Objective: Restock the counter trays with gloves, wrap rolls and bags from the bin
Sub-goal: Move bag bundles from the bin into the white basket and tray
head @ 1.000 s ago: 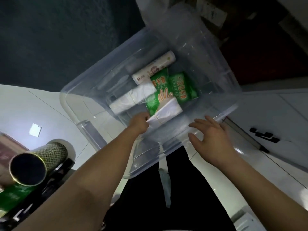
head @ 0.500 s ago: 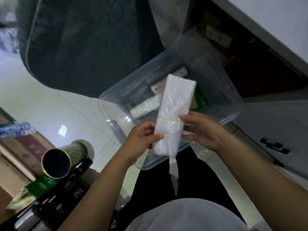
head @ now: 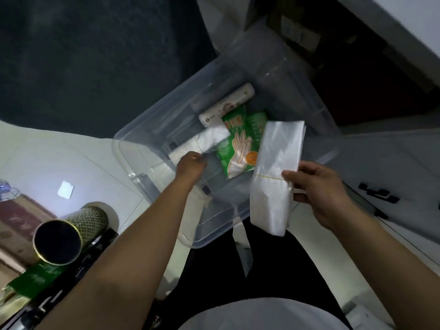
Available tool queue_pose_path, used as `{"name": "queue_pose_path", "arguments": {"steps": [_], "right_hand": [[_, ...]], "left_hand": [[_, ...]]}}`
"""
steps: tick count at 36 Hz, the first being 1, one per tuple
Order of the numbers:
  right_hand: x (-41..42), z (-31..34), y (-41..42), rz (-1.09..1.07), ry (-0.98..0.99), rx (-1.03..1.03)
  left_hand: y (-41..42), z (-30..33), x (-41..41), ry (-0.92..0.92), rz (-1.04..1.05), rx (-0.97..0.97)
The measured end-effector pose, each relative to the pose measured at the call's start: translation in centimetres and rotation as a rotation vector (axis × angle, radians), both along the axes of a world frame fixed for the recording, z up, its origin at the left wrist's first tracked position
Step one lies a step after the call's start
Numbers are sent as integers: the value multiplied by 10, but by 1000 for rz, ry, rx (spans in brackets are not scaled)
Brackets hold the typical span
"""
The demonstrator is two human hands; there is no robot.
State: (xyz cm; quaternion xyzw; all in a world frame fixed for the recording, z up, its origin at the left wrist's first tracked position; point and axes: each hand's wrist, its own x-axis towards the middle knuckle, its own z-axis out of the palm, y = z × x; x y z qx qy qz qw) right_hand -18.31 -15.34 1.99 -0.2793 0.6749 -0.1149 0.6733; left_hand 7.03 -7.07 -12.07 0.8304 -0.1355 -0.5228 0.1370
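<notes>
Here the right hand [head: 319, 186] pinches a pack of bags [head: 276, 172] above the near edge of the bin [head: 133, 141]. Inside the bin, the left hand [head: 190, 165] grips a second white bundle [head: 204, 141], beside the green glove packet [head: 238, 144].

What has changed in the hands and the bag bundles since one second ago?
The right hand now holds the banded bag bundle lifted out of the bin. The left hand let it go and reached for a second bundle. Glove packs stayed.
</notes>
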Motion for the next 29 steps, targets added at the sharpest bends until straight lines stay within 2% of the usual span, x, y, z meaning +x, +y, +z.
{"name": "queue_pose_path", "arguments": {"steps": [5, 12, 16, 20, 25, 29], "right_hand": [[-15, -9, 11, -47, 34, -28], [-27, -24, 30, -138, 31, -34], [-25, -26, 34, -146, 48, -13], [-17, -11, 33, -150, 66, 6], [9, 31, 23, -80, -9, -17], [39, 78, 12, 26, -126, -60]], "left_hand": [[-30, -75, 27, -180, -387, 163], [-56, -109, 39, -415, -635, 189], [-50, -102, 36, -412, -717, 218], [-39, -74, 32, -290, -586, 116], [-20, 3, 25, -182, -460, -32], [-9, 91, 20, 74, -209, -176]]}}
